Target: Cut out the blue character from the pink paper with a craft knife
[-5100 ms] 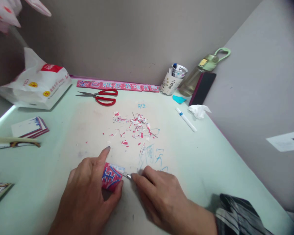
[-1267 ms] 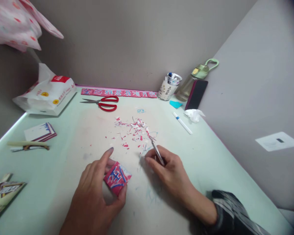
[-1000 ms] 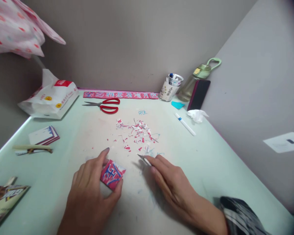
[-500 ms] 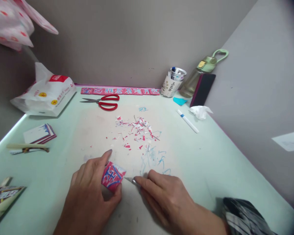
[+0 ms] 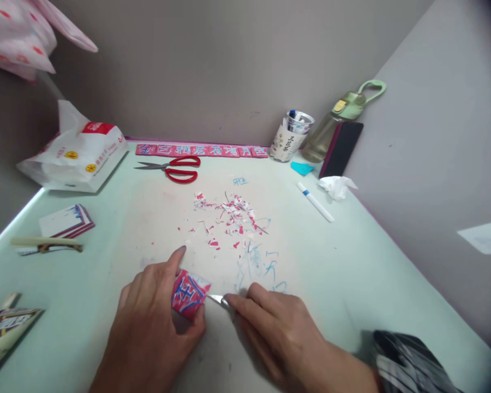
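Note:
My left hand (image 5: 147, 322) pins a small red block (image 5: 189, 293) with a blue character on it flat to the pale green table (image 5: 352, 273), index finger and thumb on either side. My right hand (image 5: 274, 333) grips a thin metal craft knife (image 5: 219, 299). Its blade tip touches the block's right edge. A scatter of red and white shavings (image 5: 229, 215) lies just beyond the hands, with blue pen marks (image 5: 262, 265) on the worn tabletop.
Red-handled scissors (image 5: 175, 167) and a row of pink carved blocks (image 5: 200, 150) lie by the back wall. A pen cup (image 5: 288, 136), bottle (image 5: 335, 123), dark phone (image 5: 340, 148), marker (image 5: 315, 202) and tissue (image 5: 336, 186) sit at right. White bag (image 5: 77, 158) and stacked cards (image 5: 67, 221) at left.
My right hand swung the knife from the shavings pile back toward me and set its tip against the block's right edge. My left hand kept its hold and turned the block slightly.

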Available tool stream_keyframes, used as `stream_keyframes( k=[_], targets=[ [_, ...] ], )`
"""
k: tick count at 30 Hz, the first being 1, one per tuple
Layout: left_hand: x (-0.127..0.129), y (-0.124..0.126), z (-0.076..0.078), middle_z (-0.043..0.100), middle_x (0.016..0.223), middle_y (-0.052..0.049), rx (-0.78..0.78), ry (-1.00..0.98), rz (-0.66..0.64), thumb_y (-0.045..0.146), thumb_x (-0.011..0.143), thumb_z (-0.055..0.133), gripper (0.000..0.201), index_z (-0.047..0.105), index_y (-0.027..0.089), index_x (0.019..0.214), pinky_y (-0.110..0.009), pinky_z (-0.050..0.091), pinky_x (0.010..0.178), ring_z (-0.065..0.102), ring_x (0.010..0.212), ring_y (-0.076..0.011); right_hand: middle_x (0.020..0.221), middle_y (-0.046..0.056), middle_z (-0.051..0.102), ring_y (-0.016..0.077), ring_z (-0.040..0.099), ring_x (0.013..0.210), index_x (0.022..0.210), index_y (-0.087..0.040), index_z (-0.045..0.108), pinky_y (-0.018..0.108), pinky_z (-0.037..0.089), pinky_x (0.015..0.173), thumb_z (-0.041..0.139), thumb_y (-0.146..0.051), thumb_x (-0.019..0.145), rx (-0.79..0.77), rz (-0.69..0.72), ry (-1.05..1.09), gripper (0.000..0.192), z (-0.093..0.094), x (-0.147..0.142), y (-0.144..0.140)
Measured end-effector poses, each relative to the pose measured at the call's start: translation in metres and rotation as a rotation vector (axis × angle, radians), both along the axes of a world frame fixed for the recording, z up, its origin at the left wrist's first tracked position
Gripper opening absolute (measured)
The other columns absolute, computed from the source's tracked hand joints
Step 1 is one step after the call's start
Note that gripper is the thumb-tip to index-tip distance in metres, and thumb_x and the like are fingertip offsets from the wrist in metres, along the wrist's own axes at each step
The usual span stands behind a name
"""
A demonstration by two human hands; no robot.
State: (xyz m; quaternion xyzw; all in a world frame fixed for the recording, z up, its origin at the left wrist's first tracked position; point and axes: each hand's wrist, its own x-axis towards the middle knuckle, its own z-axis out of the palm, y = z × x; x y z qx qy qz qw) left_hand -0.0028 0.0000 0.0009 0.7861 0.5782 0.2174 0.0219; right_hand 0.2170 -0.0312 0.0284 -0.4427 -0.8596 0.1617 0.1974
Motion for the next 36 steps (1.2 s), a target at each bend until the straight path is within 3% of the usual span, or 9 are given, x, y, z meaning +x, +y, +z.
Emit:
stream_keyframes(
  k=[11,16,23,31,36],
  targets=[
    [0.002,-0.002,0.001,0.057,0.1,-0.009,0.035,0.026,0.008,0.034,0.086,0.052,0.065,0.036,0.015,0.146,-0.044,0.051,0.079,0.061,0.091,-0.0296,0.084,0.004,0.061,0.0167,0.05,0.059,0.108,-0.017,0.057,0.031,0.034,0.051,0.05,-0.003,0.082,0.043,-0.021,-0.115,0.03,-0.002,-0.009,-0.003],
    [0.004,-0.003,0.002,0.055,0.099,-0.008,0.009,0.051,0.005,0.034,0.085,0.054,0.067,0.035,0.014,0.147,-0.044,0.05,0.08,0.06,0.09,-0.0286,0.086,0.004,0.063,0.0166,0.049,0.062,0.108,-0.017,0.054,0.031,0.035,0.053,0.053,-0.003,0.078,0.033,0.004,-0.181,0.033,-0.005,-0.012,-0.004],
    [0.006,-0.005,0.003,0.051,0.095,-0.006,0.048,0.076,0.017,0.029,0.085,0.055,0.065,0.037,0.014,0.145,-0.041,0.049,0.075,0.057,0.081,-0.0257,0.086,0.004,0.064,0.018,0.048,0.062,0.107,-0.018,0.052,0.033,0.033,0.055,0.054,-0.003,0.079,0.165,-0.049,-0.233,0.032,-0.015,-0.019,-0.007],
    [0.006,-0.004,0.002,0.051,0.097,-0.006,0.034,0.069,0.023,0.029,0.084,0.056,0.067,0.036,0.015,0.146,-0.04,0.049,0.076,0.056,0.082,-0.0251,0.086,0.004,0.064,0.0178,0.049,0.063,0.107,-0.017,0.052,0.033,0.034,0.054,0.055,-0.005,0.065,0.109,-0.002,-0.224,0.043,-0.009,-0.016,-0.007],
    [0.006,-0.004,0.002,0.05,0.096,-0.006,0.016,0.064,0.022,0.031,0.084,0.055,0.066,0.037,0.016,0.146,-0.041,0.049,0.077,0.056,0.082,-0.0253,0.088,0.004,0.065,0.0173,0.05,0.063,0.106,-0.018,0.051,0.033,0.034,0.054,0.054,-0.002,0.07,0.086,0.008,-0.257,0.039,-0.011,-0.017,-0.009]
  ],
)
